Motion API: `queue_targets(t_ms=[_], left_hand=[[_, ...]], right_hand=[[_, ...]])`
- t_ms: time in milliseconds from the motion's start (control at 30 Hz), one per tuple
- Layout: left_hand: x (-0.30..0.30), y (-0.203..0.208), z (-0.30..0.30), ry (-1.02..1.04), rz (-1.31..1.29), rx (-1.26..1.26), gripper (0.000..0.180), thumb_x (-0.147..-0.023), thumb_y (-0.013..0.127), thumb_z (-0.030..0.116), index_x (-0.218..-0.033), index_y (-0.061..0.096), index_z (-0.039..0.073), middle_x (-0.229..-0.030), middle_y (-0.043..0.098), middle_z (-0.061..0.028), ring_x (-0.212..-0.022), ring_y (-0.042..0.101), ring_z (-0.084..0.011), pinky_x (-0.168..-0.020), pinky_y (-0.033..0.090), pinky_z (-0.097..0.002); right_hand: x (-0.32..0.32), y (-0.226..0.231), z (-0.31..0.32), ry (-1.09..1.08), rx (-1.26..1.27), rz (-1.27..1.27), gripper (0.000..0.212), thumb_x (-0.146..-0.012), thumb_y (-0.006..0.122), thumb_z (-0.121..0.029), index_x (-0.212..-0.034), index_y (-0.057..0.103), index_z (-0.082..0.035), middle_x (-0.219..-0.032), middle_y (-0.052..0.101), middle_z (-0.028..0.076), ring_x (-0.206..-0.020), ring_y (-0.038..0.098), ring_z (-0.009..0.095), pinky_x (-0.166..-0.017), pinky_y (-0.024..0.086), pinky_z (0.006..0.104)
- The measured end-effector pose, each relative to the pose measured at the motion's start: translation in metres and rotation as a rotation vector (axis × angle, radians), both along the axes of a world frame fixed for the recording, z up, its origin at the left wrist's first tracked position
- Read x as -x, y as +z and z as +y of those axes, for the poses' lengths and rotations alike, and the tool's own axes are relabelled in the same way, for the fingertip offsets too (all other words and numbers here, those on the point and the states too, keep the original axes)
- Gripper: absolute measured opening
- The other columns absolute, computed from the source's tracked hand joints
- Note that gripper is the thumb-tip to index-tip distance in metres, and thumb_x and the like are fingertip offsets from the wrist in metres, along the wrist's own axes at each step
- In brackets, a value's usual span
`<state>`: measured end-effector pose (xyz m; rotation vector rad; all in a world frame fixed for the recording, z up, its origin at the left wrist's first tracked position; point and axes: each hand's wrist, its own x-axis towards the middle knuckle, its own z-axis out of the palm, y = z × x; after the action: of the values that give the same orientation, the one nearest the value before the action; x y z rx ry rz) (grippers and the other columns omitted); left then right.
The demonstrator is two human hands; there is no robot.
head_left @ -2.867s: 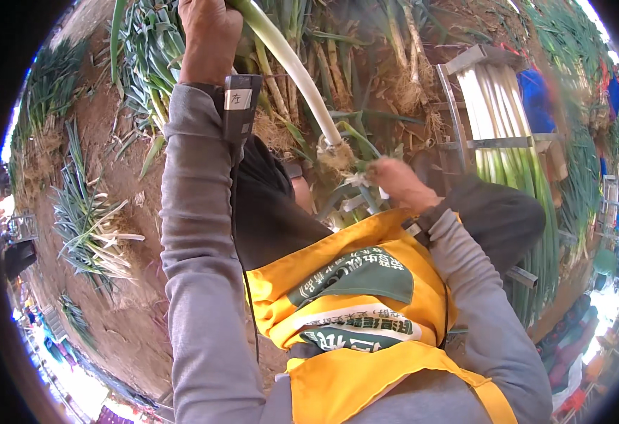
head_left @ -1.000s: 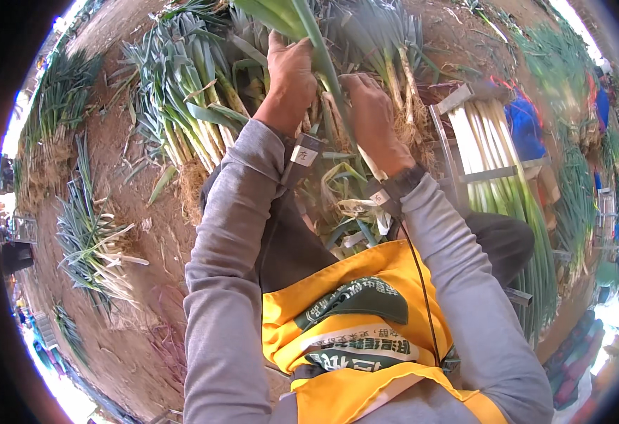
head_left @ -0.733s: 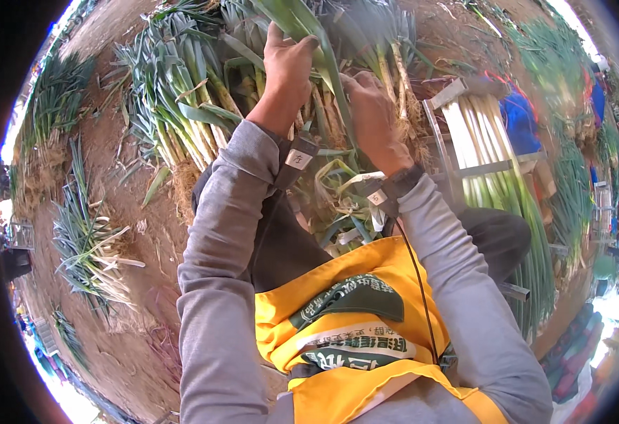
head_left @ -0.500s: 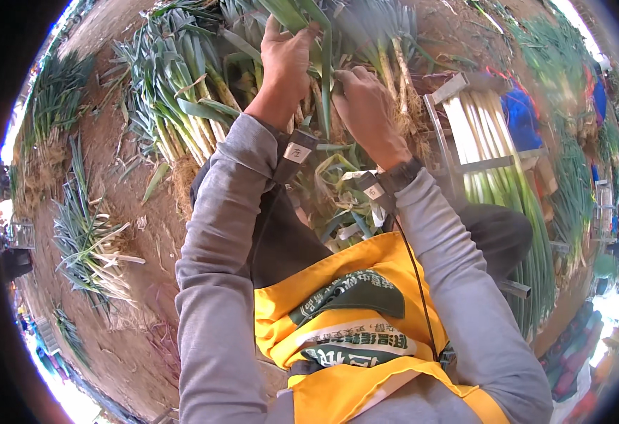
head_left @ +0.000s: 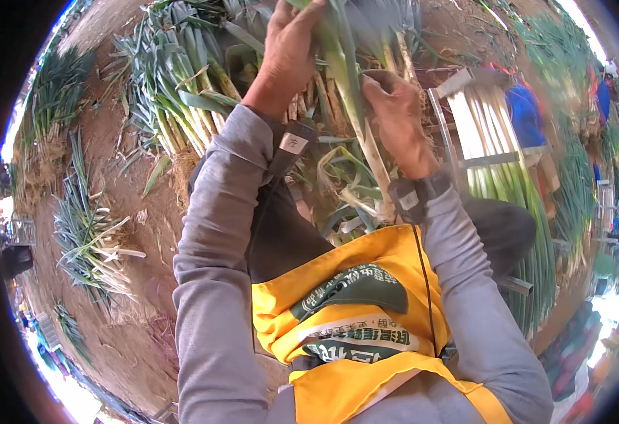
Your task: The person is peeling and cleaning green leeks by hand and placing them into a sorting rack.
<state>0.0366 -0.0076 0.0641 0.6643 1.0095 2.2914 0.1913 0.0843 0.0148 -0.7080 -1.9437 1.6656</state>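
My left hand [head_left: 288, 63] is closed around the green upper part of a leek [head_left: 370, 145] near the top of the view. The leek's pale stem slants down and to the right, over peeled leaves [head_left: 341, 173] between my legs. My right hand [head_left: 397, 116] is just right of the stem, with its fingers curled and thumb and forefinger pinched at the leek's edge. Whatever is in that pinch is too small or hidden to make out. A pile of unpeeled leeks [head_left: 189, 106] with roots lies left of my left hand.
On the right, a metal rack [head_left: 496, 161] holds white-stemmed leeks [head_left: 482, 116] beside a blue bag [head_left: 526, 116]. A loose bunch of leeks [head_left: 94, 247] lies on the dirt floor [head_left: 140, 275] at left. More leeks [head_left: 48, 106] stand at the far left and the far right.
The leek's pale stem now shows below my left hand, slanting toward my lap. My left hand has moved slightly up, and my right hand has shifted right and down.
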Motion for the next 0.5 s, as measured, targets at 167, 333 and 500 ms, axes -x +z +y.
queue_targets(t_ms=[167,333,500], left_hand=[[0.018,-0.008,-0.004,0.131,0.008,-0.121,0.027,-0.103,0.055,0.012,-0.129,0.053,0.01,-0.097,0.062,-0.0014,-0.08,0.063,-0.0135,-0.063,0.056,-0.0319],[0.04,-0.004,-0.011,0.196,0.06,-0.104,0.032,-0.102,0.056,0.01,-0.134,0.049,0.012,-0.096,0.06,-0.0032,-0.084,0.063,-0.0172,-0.065,0.056,-0.0334],[0.024,0.006,-0.012,0.234,-0.04,-0.083,0.029,-0.103,0.055,0.013,-0.131,0.05,0.011,-0.089,0.055,-0.0023,-0.076,0.059,-0.0157,-0.064,0.053,-0.0341]], right_hand=[[-0.035,0.012,-0.025,0.061,0.016,0.085,0.027,-0.094,0.062,-0.018,-0.11,0.068,0.002,-0.093,0.069,0.005,-0.077,0.063,0.011,-0.066,0.052,0.0254],[-0.055,-0.004,-0.004,0.035,0.03,0.168,0.022,-0.095,0.064,-0.018,-0.109,0.068,-0.002,-0.089,0.067,0.002,-0.072,0.063,0.008,-0.06,0.053,0.0231],[-0.058,0.003,0.005,0.341,0.117,0.117,0.019,-0.098,0.062,-0.017,-0.109,0.063,-0.002,-0.093,0.069,0.006,-0.07,0.069,0.011,-0.058,0.054,0.0245]])
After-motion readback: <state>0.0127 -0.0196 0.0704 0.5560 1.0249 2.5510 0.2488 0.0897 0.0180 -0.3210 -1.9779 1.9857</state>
